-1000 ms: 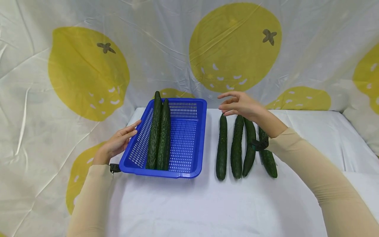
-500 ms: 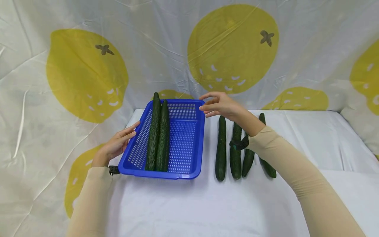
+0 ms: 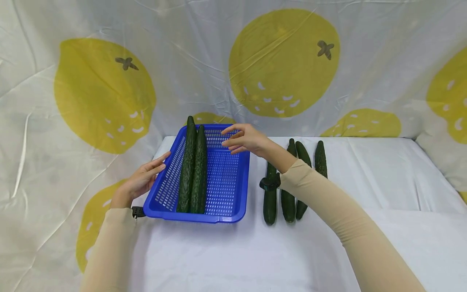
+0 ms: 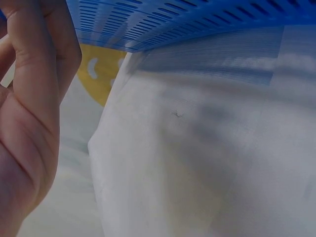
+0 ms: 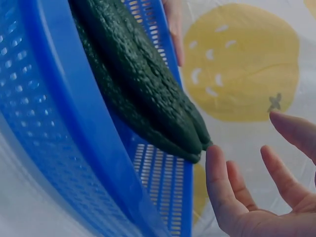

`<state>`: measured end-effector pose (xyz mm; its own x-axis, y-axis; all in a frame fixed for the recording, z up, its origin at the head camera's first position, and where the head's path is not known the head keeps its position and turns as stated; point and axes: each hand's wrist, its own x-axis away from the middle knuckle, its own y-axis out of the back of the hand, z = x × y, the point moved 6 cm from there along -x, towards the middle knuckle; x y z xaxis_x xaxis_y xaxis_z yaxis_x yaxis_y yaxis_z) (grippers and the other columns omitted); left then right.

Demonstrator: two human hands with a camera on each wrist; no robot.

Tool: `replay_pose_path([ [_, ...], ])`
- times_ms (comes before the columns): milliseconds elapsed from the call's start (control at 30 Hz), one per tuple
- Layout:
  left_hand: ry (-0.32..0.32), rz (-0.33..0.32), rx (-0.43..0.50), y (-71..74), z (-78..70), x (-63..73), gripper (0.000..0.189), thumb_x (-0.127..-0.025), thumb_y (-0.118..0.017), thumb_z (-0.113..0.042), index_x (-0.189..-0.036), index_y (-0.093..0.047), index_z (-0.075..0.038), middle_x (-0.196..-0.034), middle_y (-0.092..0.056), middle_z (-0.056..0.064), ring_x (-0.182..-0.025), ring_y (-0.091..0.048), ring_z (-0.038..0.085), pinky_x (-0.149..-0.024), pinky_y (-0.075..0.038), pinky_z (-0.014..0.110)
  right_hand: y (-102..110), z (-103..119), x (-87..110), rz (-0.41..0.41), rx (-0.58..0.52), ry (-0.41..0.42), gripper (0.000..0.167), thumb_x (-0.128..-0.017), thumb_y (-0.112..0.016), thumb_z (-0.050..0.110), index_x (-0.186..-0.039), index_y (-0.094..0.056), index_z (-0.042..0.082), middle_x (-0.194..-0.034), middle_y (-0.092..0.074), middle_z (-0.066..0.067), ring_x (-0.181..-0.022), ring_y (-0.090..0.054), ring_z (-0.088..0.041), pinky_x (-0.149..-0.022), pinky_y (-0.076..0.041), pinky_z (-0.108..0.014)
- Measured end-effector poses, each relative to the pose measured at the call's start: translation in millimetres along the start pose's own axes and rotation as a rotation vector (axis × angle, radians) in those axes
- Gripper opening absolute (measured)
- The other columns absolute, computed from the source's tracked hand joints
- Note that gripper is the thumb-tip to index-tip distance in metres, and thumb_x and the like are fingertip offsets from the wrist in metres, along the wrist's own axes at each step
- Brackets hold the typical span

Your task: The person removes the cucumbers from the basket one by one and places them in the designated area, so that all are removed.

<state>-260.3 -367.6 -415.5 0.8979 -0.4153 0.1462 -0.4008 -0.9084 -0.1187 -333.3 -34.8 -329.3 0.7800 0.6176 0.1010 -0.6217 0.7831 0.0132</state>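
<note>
In the head view, dark green cucumbers (image 3: 187, 170) lie side by side along the left of a blue plastic basket (image 3: 241, 190), their far ends sticking up past its rim; at least two show. My left hand (image 3: 140, 180) rests against the basket's outer left side with fingers extended. In the left wrist view, that hand (image 4: 29, 98) is beside the slotted blue wall (image 4: 163, 24). My right hand (image 3: 246, 140) hovers over the basket's far right part with nothing held. The right wrist view shows its fingers (image 5: 222, 187) spread apart, near the cucumbers' ends (image 5: 182, 133).
Several more cucumbers (image 3: 288, 202) lie in a row on the white cloth (image 3: 233, 259) right of the basket, partly covered by my right forearm. A lemon-print curtain (image 3: 197, 61) hangs behind.
My right hand has moved left from above the loose cucumbers, across the basket's right rim, to over the basket. The left hand stays at the basket's side.
</note>
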Motion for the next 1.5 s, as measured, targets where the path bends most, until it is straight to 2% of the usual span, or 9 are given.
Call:
replay_pose_path([
  [367,-0.004,0.002,-0.001,0.9,0.9,0.7,0.054,-0.111,-0.034,-0.013,-0.161,-0.016,-0.019,-0.114,-0.057,0.005,-0.077,-0.067,0.012,-0.063,-0.058,0.025,-26.4,-17.1,-26.0,-0.033,-0.035,-0.060,0.044,-0.088,-0.076,0.004,-0.130,-0.063,0.004,-0.120,-0.063,-0.020,-0.098,-0.065,-0.035,-0.092,-0.054,-0.050],
  [533,-0.003,-0.004,-0.016,1.5,0.4,-0.3,0.054,-0.111,-0.034,-0.014,-0.161,-0.016,-0.018,-0.115,-0.058,0.005,-0.073,-0.067,0.011,-0.060,-0.057,0.023,-34.4,-26.7,-35.0,-0.040,-0.054,-0.076,0.051,-0.088,-0.076,0.003,-0.136,-0.059,0.002,-0.120,-0.065,-0.021,-0.098,-0.064,-0.037,-0.095,-0.051,-0.054],
  [667,-0.001,-0.008,-0.017,1.2,-0.1,-0.7,0.054,-0.111,-0.033,-0.013,-0.161,-0.016,-0.019,-0.113,-0.058,0.005,-0.072,-0.066,0.011,-0.060,-0.057,0.024,-43.0,-30.1,-40.8,-0.028,-0.053,-0.087,0.053,-0.088,-0.076,0.001,-0.138,-0.058,0.003,-0.118,-0.065,-0.021,-0.089,-0.065,-0.031,-0.095,-0.050,-0.055],
  [800,-0.003,-0.008,-0.020,1.0,-0.7,-0.8,0.054,-0.111,-0.033,-0.013,-0.161,-0.015,-0.018,-0.111,-0.056,0.004,-0.072,-0.065,0.011,-0.060,-0.056,0.023,-50.5,-29.6,-46.3,-0.014,-0.016,-0.102,0.053,-0.088,-0.076,0.004,-0.138,-0.059,0.006,-0.120,-0.063,-0.021,-0.082,-0.065,-0.026,-0.089,-0.055,-0.048],
  [900,-0.005,-0.015,-0.025,1.3,-1.0,-0.8,0.054,-0.110,-0.035,-0.013,-0.161,-0.016,-0.019,-0.113,-0.057,0.004,-0.072,-0.066,0.011,-0.060,-0.056,0.023,-54.6,-30.7,-49.5,-0.011,-0.004,-0.111,0.053,-0.088,-0.076,0.005,-0.138,-0.059,0.006,-0.135,-0.055,-0.022,-0.094,-0.065,-0.036,-0.089,-0.055,-0.048],
  [1033,-0.012,-0.005,-0.005,0.4,-0.8,-1.9,0.054,-0.110,-0.035,-0.013,-0.161,-0.016,-0.018,-0.117,-0.058,0.006,-0.076,-0.068,0.012,-0.062,-0.058,0.024,-59.4,-36.0,-52.7,-0.011,-0.014,-0.134,0.052,-0.088,-0.076,0.005,-0.137,-0.059,0.006,-0.155,-0.034,-0.014,-0.118,-0.055,-0.048,-0.096,-0.051,-0.051],
  [1200,-0.013,-0.023,-0.026,-0.2,-0.8,-2.6,0.054,-0.110,-0.036,-0.013,-0.161,-0.018,-0.017,-0.114,-0.054,0.004,-0.068,-0.064,0.008,-0.057,-0.054,0.020,-63.9,-40.4,-55.8,-0.018,-0.003,-0.142,0.049,-0.088,-0.077,0.006,-0.135,-0.061,0.009,-0.160,-0.025,-0.009,-0.120,-0.054,-0.047,-0.096,-0.051,-0.050],
  [1367,0.007,-0.067,-0.082,1.9,0.0,-0.2,0.053,-0.110,-0.038,-0.017,-0.160,-0.021,-0.021,-0.104,-0.047,0.002,-0.056,-0.055,0.005,-0.050,-0.048,0.016,-69.8,-41.2,-59.0,-0.034,0.025,-0.130,0.049,-0.088,-0.077,0.005,-0.134,-0.062,0.010,-0.151,-0.040,-0.015,-0.117,-0.057,-0.043,-0.096,-0.051,-0.050],
  [1500,0.007,-0.051,-0.060,1.5,-0.1,0.7,0.054,-0.110,-0.037,-0.016,-0.161,-0.020,-0.021,-0.100,-0.054,0.002,-0.062,-0.060,0.007,-0.054,-0.052,0.019,-73.5,-42.3,-62.9,-0.080,0.022,-0.128,0.045,-0.085,-0.078,0.001,-0.128,-0.064,0.008,-0.127,-0.058,-0.019,-0.117,-0.056,-0.044,-0.095,-0.051,-0.054],
])
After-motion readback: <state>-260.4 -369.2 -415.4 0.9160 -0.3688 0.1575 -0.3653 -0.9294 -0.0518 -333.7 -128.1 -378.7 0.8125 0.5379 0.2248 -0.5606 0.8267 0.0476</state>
